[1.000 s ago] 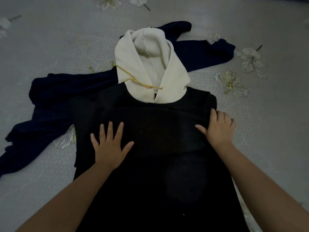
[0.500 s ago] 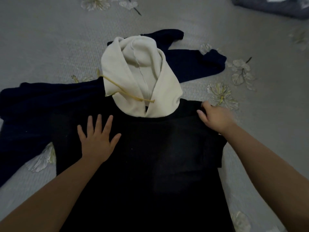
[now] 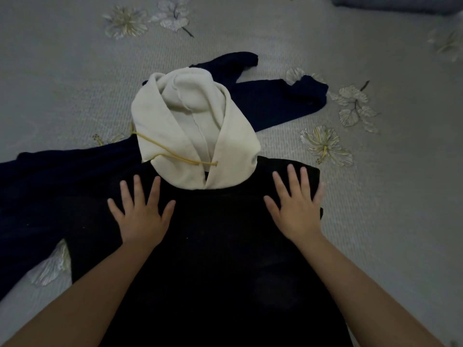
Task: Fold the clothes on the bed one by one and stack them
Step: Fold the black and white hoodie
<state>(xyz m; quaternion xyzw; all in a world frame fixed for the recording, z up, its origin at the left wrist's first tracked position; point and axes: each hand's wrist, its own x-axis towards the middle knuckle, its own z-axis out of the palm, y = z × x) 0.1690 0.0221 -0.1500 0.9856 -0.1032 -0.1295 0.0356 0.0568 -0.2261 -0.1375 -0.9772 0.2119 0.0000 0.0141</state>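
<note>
left grip [image 3: 140,216] and right grip [image 3: 297,209] flat, fingers spread on black hoodie [image 3: 213,259], cream hood [image 3: 195,136]

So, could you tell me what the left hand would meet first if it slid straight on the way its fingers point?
Probably the cream hood. The left hand lies flat on the black top, fingers pointing up the bed, and the hood's lower left edge with its yellow cord lies just beyond the fingertips.
</note>
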